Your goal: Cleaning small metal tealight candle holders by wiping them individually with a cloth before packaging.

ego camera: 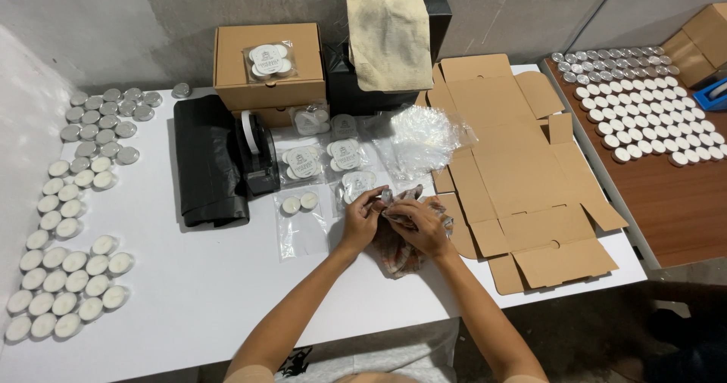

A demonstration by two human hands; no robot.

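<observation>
Both hands met over a checked cloth point(401, 235) at the front middle of the white counter point(197, 277). The left hand point(362, 218) pinched a small silvery piece, likely a candle cup, at the cloth's upper edge; the right hand point(421, 226) gripped the cloth. Step judged: wiping. The next move called for a steady pinch. Bagged candles point(303, 160) lay just beyond.

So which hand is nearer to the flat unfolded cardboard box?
The right hand. It rests on the checked cloth, right beside the flat cardboard box. The left hand is on the cloth's far side, farther from the box.
</observation>
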